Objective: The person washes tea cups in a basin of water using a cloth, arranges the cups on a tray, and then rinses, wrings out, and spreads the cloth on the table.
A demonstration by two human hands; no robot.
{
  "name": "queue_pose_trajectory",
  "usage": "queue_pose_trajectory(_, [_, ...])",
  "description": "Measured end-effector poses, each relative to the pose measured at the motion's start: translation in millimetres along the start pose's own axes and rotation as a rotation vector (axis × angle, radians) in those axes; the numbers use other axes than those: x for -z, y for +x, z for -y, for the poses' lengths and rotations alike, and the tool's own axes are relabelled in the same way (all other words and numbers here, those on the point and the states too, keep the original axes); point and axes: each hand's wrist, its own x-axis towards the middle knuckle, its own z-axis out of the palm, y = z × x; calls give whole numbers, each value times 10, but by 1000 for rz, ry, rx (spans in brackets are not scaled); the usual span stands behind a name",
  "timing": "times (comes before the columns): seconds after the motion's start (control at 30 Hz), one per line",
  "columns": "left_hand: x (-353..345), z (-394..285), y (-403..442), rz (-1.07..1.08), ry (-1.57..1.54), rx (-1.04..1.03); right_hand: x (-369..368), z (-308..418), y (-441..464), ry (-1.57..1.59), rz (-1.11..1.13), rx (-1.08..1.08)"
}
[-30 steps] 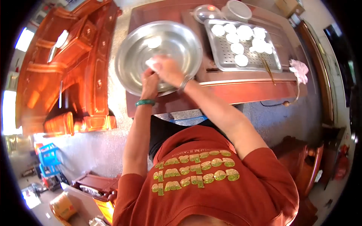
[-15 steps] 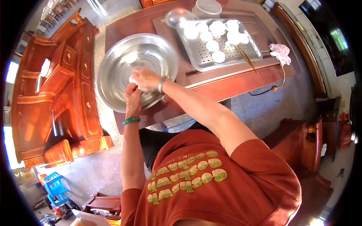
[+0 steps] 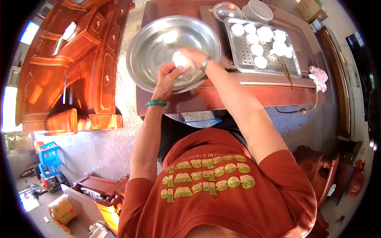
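A white lump [image 3: 181, 59] that looks like dough is held between both hands, above the wide metal basin [image 3: 137, 73]. My left hand [image 3: 167, 76] grips it from the near left, its thumb against the lump, with a green bangle on the wrist. Over the far right side of the lump curls my right hand [image 3: 193, 58], smeared by motion, a silver bracelet at its wrist. Inside the basin lies a bright round white patch [image 3: 170, 37]; whether it is dough or glare I cannot tell.
Right of the basin, a perforated metal tray [image 3: 240, 63] bears several round white pieces [image 3: 260, 62] and brown chopsticks [image 3: 286, 73]. Behind it are a metal lid [image 3: 227, 12] and a plastic tub [image 3: 258, 11]. A pink cloth [image 3: 318, 78] lies at the table's right edge.
The view has shifted, so basin and tray appear farther right and higher. More of the white lump shows between my hands, and my right hand has moved to its far right side.
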Motion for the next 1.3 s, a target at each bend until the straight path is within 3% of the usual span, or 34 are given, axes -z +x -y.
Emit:
queue_pose_trajectory(0.03, [8, 16, 5, -8, 8, 11, -12, 58, -55, 195, -17, -145])
queue_pose_trajectory(0.07, [14, 33, 13, -18, 14, 21, -45, 77, -83, 189, -13, -146])
queue_pose_trajectory(0.13, [-6, -32, 9, -25, 108, 35, -177, 139, -164, -394, -201, 243])
queue_pose_trajectory(0.17, [-3, -55, 5, -26, 209, 51, -240, 244, -147, -517, -153, 79])
queue_pose_trajectory(0.2, [26, -11, 9, -32, 210, 56, -334, 199, -146, -513, -147, 77])
queue_pose_trajectory(0.27, [75, 89, 54, -69, 178, -8, -462, 131, -169, -799, -407, 219])
queue_pose_trajectory(0.33, [76, 91, 51, -23, 189, 15, -367, 189, -201, -764, -399, 139])
queue_pose_trajectory(0.4, [72, 48, 35, 22, 207, 34, -52, 41, -34, -1205, 62, 539])
queue_pose_trajectory(0.43, [38, 13, 24, -13, 121, 65, -40, -37, 39, -378, -65, 139])
queue_pose_trajectory(0.47, [7, -16, 22, -48, 35, 97, 36, -100, 92, -378, -66, 145])
queue_pose_trajectory(0.53, [-17, -52, 51, -144, -135, 75, 101, 143, 51, -900, -147, 21])
queue_pose_trajectory(0.57, [-11, -67, 51, -241, -311, 58, 88, 290, 26, -855, -132, -185])
queue_pose_trajectory(0.67, [74, -75, 38, -252, -387, 69, 92, -84, 184, -1021, -185, -100])
queue_pose_trajectory(0.7, [112, -53, 47, -261, -385, 63, 19, -174, 43, -1105, -292, 94])
queue_pose_trajectory(0.73, [145, -19, 69, -268, -398, 78, -16, -115, -85, -1103, -287, 101])
queue_pose_trajectory(0.83, [197, 69, 95, -318, -442, 97, 31, 47, -145, -1076, -18, -182])
queue_pose_trajectory(0.87, [205, 97, 114, -362, -477, 101, 52, 70, -158, -1079, -17, -177])
queue_pose_trajectory(0.9, [280, 247, 134, -369, -477, 85, 78, 109, -188, -985, -155, -123])
queue_pose_trajectory(0.93, [415, 449, 166, -260, 44, -61, 89, 172, -171, -887, -278, -52])
queue_pose_trajectory(0.97, [469, 463, 202, -209, 354, -187, 124, 122, -117, -841, -312, 83])
queue_pose_trajectory(1.0, [426, 457, 225, -179, 323, -190, 130, 83, -39, -787, -330, 234])
queue_pose_trajectory(1.03, [363, 405, 247, -162, -4, -59, -25, 496, -230, -644, -226, 188])
queue_pose_trajectory(1.07, [295, 343, 250, -171, -319, 75, -113, 566, -265, -478, -164, 307])
queue_pose_trajectory(1.1, [269, 308, 254, -162, -417, 113, -274, 527, -233, -404, -205, 281])
queue_pose_trajectory(1.13, [249, 294, 239, -161, -456, 124, -358, 419, -218, -612, -232, 534])
queue_pose_trajectory(1.17, [214, 254, 244, -187, -496, 117, -365, 199, -148, -815, -160, 643])
queue_pose_trajectory(1.23, [239, 262, 233, -228, -459, 72, -510, 10, -58, -884, -232, 656])
queue_pose_trajectory(1.3, [247, 237, 185, -230, -461, 107, -535, -23, 17, -630, -230, 491])
